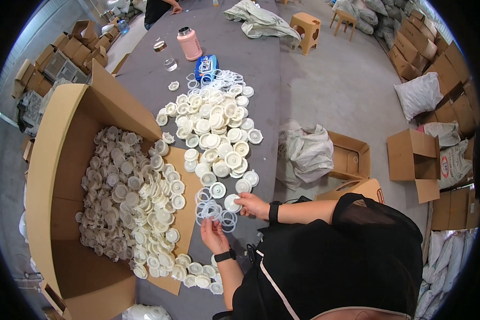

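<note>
My right hand (253, 205) pinches a round white plastic lid (232, 202) by its edge, just above the table. Below and left of it, my left hand (214, 237) has its fingers closed at the edge of a small pile of clear sealing rings (204, 205), seemingly pinching one. More rings (229, 220) lie beside those fingertips. Beyond my hands spreads a heap of white lids (213, 125), with further rings (226, 80) at its far end. Single lids (217, 189) rest close to the right hand.
A large tipped cardboard box (58, 176) spills many lids (138, 197) onto the grey table (256, 53). A pink bottle (189, 44), a clear bottle (166, 57) and a blue packet (206, 68) stand farther off. A person's hand (176, 9) shows at the far edge. Stools and boxes are at right.
</note>
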The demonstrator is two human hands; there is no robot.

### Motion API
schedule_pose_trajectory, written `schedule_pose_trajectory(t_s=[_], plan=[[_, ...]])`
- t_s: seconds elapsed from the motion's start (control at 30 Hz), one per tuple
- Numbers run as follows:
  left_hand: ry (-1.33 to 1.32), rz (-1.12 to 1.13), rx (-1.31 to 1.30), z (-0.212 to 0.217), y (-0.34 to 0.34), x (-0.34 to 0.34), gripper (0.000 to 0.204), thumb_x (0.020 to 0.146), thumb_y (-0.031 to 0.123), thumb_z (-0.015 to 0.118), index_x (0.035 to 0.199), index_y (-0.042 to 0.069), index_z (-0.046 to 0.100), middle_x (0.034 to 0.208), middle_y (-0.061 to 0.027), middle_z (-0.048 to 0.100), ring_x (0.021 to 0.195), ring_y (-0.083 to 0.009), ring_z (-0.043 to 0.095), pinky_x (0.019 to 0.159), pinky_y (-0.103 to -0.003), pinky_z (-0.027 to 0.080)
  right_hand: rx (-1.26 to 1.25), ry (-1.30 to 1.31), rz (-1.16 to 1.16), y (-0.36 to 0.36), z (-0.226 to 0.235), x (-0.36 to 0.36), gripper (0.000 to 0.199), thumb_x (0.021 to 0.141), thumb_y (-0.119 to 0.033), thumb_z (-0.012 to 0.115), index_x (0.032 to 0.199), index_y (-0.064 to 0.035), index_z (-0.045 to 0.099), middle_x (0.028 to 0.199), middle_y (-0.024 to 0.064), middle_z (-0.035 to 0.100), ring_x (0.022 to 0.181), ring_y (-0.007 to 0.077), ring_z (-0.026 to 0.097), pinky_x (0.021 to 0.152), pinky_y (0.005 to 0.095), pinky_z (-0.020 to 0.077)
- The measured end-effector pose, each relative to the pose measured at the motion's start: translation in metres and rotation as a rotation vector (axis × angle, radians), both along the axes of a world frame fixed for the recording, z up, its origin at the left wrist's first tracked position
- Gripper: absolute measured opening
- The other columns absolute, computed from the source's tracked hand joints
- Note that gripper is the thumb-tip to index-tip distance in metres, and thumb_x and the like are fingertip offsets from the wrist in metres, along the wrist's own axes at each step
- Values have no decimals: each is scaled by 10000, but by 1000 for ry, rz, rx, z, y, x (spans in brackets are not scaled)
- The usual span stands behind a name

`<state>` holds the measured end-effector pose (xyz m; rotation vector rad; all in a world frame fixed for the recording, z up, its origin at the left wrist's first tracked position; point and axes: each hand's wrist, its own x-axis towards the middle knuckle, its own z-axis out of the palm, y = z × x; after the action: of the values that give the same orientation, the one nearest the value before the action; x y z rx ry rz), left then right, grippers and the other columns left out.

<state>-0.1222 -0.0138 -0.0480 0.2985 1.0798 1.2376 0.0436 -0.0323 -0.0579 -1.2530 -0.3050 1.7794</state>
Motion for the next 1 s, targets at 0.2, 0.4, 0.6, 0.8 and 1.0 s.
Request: schedule_pose_trajectory(t_s=[0.2, 0.4, 0.6, 0.8, 1.0], plan=[[-158, -67, -39, 12, -18, 12, 92, 773, 91, 553, 856, 70, 520, 758, -33, 572, 608, -106, 535, 530, -213, 446, 35, 207, 61, -1, 17, -12, 175, 834, -253, 464, 895, -91, 444, 776, 23, 516, 560, 110, 516, 457, 200, 368], [-18, -76, -18, 12, -27, 19, 55, 770, 109, 552, 802, 89, 512, 729, -5, 570, 567, -75, 484, 495, -198, 367, 100, 392, 89, -1, 19, -12, 271, 846, -334, 389, 901, -86, 485, 841, 30, 534, 613, 129, 521, 495, 226, 379], [-63, -70, -9, 8, -27, 19, 102, 773, 137, 531, 855, 78, 515, 834, -26, 570, 754, -108, 508, 657, -252, 394, 99, 489, 92, -4, 11, -14, 279, 844, -323, 367, 918, -87, 496, 835, 12, 547, 626, 120, 515, 527, 224, 378], [-303, -61, -8, 11, -25, 13, 197, 777, 155, 532, 938, 43, 525, 937, -63, 570, 859, -166, 525, 718, -315, 445, 119, 507, 57, -11, 30, -15, 212, 824, -221, 429, 974, -79, 472, 822, 13, 530, 641, 109, 500, 563, 240, 390], [-464, -110, -33, 31, -27, 17, 187, 783, 155, 528, 948, 67, 532, 930, -35, 574, 897, -147, 510, 725, -287, 409, 148, 474, 16, -12, 18, -16, 227, 799, -122, 490, 1016, -74, 444, 814, 17, 514, 642, 98, 478, 575, 253, 399]])
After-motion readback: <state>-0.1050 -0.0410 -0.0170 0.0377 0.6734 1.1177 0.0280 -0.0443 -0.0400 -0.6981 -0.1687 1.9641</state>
